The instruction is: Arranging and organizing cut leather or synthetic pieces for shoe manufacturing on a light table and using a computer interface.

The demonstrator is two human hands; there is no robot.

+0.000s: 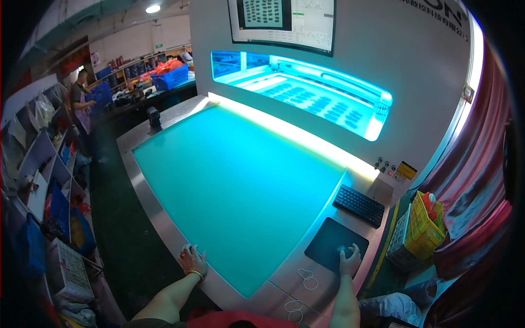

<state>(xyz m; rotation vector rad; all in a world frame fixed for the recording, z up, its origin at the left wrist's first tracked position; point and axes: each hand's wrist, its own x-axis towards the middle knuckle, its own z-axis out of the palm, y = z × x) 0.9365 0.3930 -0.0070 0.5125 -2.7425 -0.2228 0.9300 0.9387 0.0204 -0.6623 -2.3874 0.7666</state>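
My left hand (192, 259) rests on the metal front edge of the machine table, fingers spread, at the near left corner of the turquoise-lit work surface (240, 180). It holds nothing, and a yellow bracelet sits on the wrist. My right hand (350, 259) is curled over a small computer mouse (342, 250), mostly hidden beneath the fingers. Under it lies a black mouse pad (322, 246). Just beyond the pad is a black keyboard (359, 205). Two loops of thin white cord, one a nearer loop (294, 310) and one a farther loop (309, 279), lie left of my right forearm.
A tall grey machine housing (426, 71) rises behind the table. Its lit window (306, 93) shows rows of dark shapes, and a monitor (311, 24) hangs above. Yellow crates (424, 229) stand right. Left are shelves (49, 158), a blue basket (170, 77) and another person (81, 101).
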